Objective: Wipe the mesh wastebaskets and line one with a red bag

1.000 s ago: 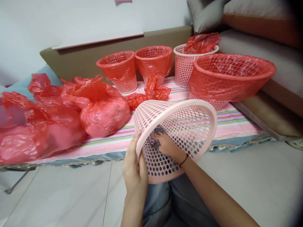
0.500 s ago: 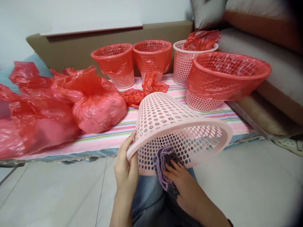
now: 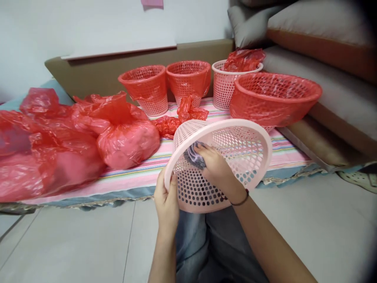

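Observation:
A pink perforated plastic basket (image 3: 266,151) is tilted on its side above my lap, its mouth turned toward me. My left hand (image 3: 167,202) grips its rim at the lower left, thumb on the inner side. Inside the basket, my right hand (image 3: 216,165) presses a grey and purple cloth (image 3: 194,155) against the inner wall. Part of the cloth is hidden under the fingers. The basket's base points away, toward a crumpled red plastic bag (image 3: 190,112) on the striped sheet (image 3: 138,173).
Full red plastic bags (image 3: 126,141) lie at the left. Along the back stand two baskets lined in red plastic (image 3: 144,84) and a pink basket (image 3: 222,88) with red plastic stuffed in. Another lined basket (image 3: 273,102) stands at right, beside stacked cushions (image 3: 324,74).
My right hand has gone deeper into the basket with the cloth, from its lower rim to the inner wall. The basket's mouth has turned more toward me. My left hand keeps its hold.

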A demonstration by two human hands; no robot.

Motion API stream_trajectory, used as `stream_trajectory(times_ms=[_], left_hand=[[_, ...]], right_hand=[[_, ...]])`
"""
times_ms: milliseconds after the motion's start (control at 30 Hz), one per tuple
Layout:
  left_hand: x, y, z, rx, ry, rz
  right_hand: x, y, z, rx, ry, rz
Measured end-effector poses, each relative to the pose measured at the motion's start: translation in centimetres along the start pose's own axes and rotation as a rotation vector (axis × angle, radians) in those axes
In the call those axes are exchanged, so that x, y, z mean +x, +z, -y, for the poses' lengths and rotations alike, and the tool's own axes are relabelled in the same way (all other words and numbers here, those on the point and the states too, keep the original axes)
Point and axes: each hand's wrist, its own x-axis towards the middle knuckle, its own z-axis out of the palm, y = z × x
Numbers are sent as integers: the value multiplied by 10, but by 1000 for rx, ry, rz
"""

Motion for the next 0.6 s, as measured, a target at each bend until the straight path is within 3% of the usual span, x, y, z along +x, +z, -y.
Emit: stream_trajectory(times_ms=[167, 400, 600], left_hand=[[-15, 6, 12, -198, -153, -78], [-27, 12, 15, -207, -214, -159], [-30, 16, 17, -212, -206, -260]], right_hand=[[37, 26, -8, -128, 66, 63], [20, 79, -32, -168, 214, 222], [20, 71, -43, -104, 227, 381]])
